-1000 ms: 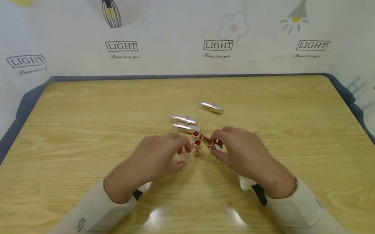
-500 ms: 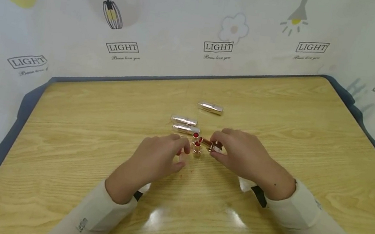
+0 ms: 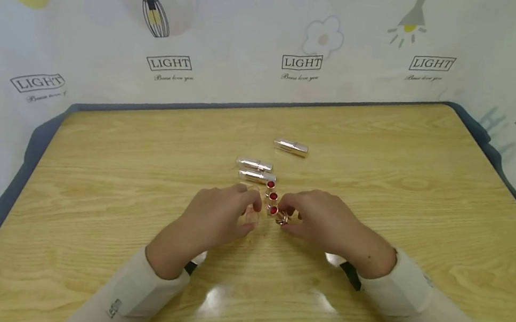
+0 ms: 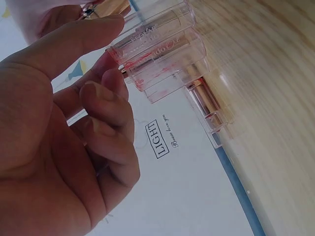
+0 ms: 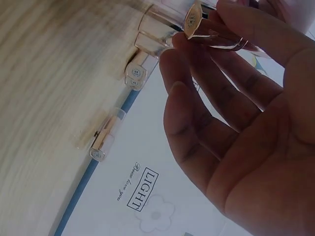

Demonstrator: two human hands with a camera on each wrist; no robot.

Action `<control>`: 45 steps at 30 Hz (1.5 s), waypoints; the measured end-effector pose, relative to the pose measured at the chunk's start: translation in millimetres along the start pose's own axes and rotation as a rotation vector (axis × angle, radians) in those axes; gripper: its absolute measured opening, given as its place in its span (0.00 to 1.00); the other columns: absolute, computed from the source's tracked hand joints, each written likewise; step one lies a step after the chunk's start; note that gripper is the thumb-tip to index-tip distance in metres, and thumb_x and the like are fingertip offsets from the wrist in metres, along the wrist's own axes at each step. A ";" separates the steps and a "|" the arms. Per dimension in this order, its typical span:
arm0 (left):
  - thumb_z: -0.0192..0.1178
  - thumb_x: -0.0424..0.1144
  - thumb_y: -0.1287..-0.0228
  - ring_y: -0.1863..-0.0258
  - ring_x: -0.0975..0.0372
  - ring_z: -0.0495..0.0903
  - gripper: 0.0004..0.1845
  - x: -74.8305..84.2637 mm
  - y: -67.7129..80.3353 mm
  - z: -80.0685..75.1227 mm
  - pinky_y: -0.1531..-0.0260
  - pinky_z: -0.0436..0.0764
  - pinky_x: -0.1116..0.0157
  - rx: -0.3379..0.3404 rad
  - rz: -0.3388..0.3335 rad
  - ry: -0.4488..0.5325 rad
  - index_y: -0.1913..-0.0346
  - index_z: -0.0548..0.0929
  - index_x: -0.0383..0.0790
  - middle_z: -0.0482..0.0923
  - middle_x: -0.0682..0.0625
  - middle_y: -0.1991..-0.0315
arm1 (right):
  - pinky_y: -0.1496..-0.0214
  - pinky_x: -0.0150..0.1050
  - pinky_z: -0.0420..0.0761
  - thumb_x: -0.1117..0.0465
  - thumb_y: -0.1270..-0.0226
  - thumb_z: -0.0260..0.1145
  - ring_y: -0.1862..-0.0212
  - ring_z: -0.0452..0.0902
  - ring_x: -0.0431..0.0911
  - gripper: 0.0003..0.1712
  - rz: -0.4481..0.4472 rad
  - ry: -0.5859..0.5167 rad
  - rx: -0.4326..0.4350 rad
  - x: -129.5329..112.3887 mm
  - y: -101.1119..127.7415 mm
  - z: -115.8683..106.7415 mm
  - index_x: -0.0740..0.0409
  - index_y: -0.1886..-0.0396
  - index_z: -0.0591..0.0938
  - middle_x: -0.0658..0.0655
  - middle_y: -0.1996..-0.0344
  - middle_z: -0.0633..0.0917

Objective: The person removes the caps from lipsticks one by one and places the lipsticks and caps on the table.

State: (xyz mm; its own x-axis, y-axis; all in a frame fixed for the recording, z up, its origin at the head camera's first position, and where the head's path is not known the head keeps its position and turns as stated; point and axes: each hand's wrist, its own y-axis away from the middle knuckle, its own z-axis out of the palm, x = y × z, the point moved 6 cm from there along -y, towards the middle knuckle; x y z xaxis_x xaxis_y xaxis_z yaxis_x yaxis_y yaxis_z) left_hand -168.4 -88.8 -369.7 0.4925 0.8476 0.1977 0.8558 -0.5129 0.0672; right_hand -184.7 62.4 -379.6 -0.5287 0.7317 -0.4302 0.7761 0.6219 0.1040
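Observation:
My right hand (image 3: 328, 220) pinches an uncapped gold lipstick (image 3: 282, 218) with a red tip, slightly tilted, its gold base (image 5: 194, 20) facing the right wrist camera. Two more uncapped lipsticks stand upright just behind it, the far one (image 3: 271, 185) and the middle one (image 3: 273, 197), making a short row. To the left, my left hand (image 3: 207, 216) holds thumb and forefinger around a clear lipstick cap (image 3: 252, 217). The left wrist view shows clear caps (image 4: 170, 59) side by side, smeared red inside, at those fingertips; the other left fingers curl loosely.
Behind the hands lie two capped lipsticks, a nearer one (image 3: 256, 176) and one beside it (image 3: 254, 165). A third capped lipstick (image 3: 291, 147) lies farther back. The wooden table (image 3: 142, 157) meets a white printed backdrop (image 3: 235, 34) at its back edge.
My right hand has come nearer and slightly left with its lipstick, which now stands more upright in front of the other two. My left hand has hardly moved.

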 end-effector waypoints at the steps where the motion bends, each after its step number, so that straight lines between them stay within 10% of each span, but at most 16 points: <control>1: 0.72 0.48 0.40 0.78 0.66 0.74 0.14 0.2 -0.1 -0.5 0.79 0.72 0.65 0.001 0.001 -0.001 0.54 0.83 0.51 0.82 0.55 0.62 | 0.61 0.40 0.81 0.58 0.40 0.75 0.61 0.84 0.42 0.12 0.001 0.006 0.000 -0.2 -0.1 0.8 0.48 0.56 0.86 0.45 0.62 0.88; 45: 0.69 0.55 0.39 0.77 0.70 0.74 0.16 2.6 0.7 -1.3 0.78 0.70 0.67 0.043 0.041 0.044 0.53 0.83 0.54 0.80 0.60 0.69 | 0.71 0.36 0.74 0.59 0.41 0.74 0.71 0.75 0.38 0.08 0.025 0.096 -0.025 8.5 -4.7 14.0 0.46 0.64 0.84 0.43 0.72 0.84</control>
State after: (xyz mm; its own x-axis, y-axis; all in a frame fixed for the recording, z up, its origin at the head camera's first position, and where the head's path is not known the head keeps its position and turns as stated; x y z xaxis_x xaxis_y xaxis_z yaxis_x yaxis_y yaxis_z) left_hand -166.8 -87.1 -367.9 0.5202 0.8189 0.2424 0.8417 -0.5397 0.0168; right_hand -188.0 61.8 -396.2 -0.5409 0.7696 -0.3393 0.7811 0.6093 0.1367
